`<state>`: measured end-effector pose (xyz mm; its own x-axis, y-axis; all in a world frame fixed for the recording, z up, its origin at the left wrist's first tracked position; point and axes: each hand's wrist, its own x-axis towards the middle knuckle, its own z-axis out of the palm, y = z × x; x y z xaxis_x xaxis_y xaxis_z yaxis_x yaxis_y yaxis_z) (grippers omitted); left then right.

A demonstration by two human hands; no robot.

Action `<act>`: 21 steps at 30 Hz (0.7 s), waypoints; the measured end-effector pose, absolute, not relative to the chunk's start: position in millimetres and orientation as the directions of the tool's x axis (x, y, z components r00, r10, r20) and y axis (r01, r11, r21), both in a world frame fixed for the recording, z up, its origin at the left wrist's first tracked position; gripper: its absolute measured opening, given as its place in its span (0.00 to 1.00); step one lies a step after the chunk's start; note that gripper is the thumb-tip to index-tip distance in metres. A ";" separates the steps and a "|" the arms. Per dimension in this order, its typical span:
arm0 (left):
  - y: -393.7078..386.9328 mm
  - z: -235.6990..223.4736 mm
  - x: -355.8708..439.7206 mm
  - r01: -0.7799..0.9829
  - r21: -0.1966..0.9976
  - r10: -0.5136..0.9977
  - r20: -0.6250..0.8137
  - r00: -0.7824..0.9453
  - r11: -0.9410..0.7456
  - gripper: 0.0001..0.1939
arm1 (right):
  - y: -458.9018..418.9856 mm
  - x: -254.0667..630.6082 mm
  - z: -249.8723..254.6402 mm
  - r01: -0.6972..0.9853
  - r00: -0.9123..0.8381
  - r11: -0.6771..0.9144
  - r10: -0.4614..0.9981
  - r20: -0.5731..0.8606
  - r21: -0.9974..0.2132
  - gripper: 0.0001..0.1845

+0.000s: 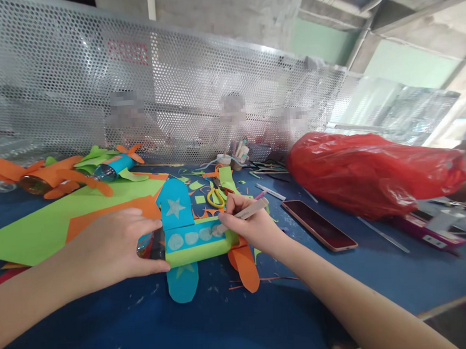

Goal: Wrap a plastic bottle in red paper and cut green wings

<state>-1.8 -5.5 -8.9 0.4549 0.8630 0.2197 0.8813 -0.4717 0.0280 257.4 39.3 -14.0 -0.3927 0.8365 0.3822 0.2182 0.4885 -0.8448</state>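
Observation:
A toy airplane (202,250) of green and blue paper around a bottle lies on the blue table. Its blue wings carry stars, and pale round spots line the blue strip on its body; orange tail pieces (244,268) stick out at the right. My left hand (121,244) grips the bottle's end from the left, thumb and fingers on either side. In my right hand (247,221) is a white marker pen (253,209), pinched with its tip down at the last spot on the strip. The fingers partly hide the tip.
Yellow-handled scissors (216,198) lie among paper scraps behind the airplane. A phone (318,224) and a red plastic bag (375,171) are on the right. Other paper airplanes (116,166) and green sheets (34,223) lie left. A perforated metal screen (211,81) stands behind.

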 end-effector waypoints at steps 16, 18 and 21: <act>-7.6 -5.8 0.8 0.887 0.023 0.870 0.208 0.447 -0.461 0.23 | 40.0 255.7 -12.2 0.237 -0.324 0.487 0.855 0.405 -0.840 0.14; -7.1 -6.3 0.2 0.886 0.029 0.871 0.206 0.447 -0.462 0.23 | 40.2 256.3 -12.7 0.238 -0.328 0.485 0.856 0.400 -0.842 0.14; -6.0 -8.4 -1.9 0.887 0.034 0.871 0.206 0.445 -0.461 0.23 | 40.7 257.3 -13.7 0.235 -0.338 0.472 0.859 0.384 -0.850 0.15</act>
<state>-1.9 -6.0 -8.4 0.4455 0.8712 0.2062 0.8866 -0.4614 0.0341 257.3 40.7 -13.7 -0.3381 0.8591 0.3842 0.2347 0.4724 -0.8496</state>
